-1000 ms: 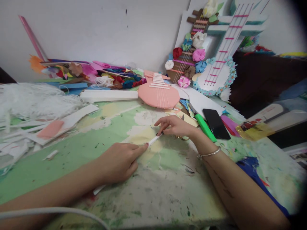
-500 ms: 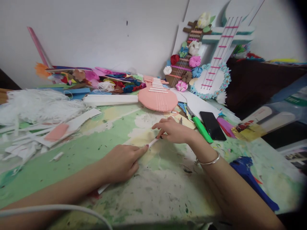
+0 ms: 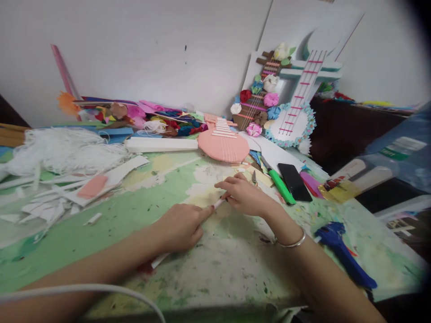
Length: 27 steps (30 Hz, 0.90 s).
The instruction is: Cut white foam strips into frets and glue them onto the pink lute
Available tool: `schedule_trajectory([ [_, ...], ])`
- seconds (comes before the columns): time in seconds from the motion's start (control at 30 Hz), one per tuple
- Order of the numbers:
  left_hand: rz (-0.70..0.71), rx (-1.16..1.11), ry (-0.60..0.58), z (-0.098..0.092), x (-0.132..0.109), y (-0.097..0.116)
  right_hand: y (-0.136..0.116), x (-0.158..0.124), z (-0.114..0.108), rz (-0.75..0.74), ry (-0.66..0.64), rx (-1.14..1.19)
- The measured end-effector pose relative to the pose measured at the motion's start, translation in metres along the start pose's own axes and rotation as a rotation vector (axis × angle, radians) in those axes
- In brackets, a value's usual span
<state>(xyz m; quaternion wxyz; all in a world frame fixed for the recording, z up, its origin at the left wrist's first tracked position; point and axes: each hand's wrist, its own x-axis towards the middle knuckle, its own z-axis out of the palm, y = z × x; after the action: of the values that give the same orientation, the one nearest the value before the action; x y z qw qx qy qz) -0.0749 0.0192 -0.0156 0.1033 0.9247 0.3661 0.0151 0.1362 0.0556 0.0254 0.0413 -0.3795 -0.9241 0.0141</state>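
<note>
Head view: left hand fingers pin, right hand fingers pinch 1 white strip.

wall: plain white, matte, one small dark speck
board: white, leaning against the wall, far right
table: green and cream top, paint-stained, scuffed
cabinet: dark brown, beside the table's right edge
light: soft, even

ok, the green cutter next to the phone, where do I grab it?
Take the green cutter mid-body, from above, on the side away from the black phone. It lies flat, the phone crowds its other side, and the grey tip at the far end looks like a blade.
</note>
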Motion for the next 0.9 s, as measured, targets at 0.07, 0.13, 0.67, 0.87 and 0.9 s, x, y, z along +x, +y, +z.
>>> schedule_trajectory([
  [0.07,-0.001,0.010,-0.006,0.000,-0.001,0.001,-0.006,-0.003,0.001,0.013,-0.012,-0.020],
  [0.13,0.001,0.022,-0.012,-0.001,-0.001,0.003,-0.010,-0.004,0.002,0.021,-0.030,-0.045],
  [0.67,-0.010,-0.568,0.300,-0.011,-0.009,0.001,-0.043,-0.179,0.036,0.958,0.706,-0.014],
  [0.87,-0.075,-0.509,0.276,0.006,-0.007,0.026,-0.025,-0.224,0.050,1.425,0.459,-0.281],
  [0.9,-0.071,-0.484,0.261,0.008,-0.006,0.028,-0.020,-0.227,0.050,1.446,0.437,-0.293],
])
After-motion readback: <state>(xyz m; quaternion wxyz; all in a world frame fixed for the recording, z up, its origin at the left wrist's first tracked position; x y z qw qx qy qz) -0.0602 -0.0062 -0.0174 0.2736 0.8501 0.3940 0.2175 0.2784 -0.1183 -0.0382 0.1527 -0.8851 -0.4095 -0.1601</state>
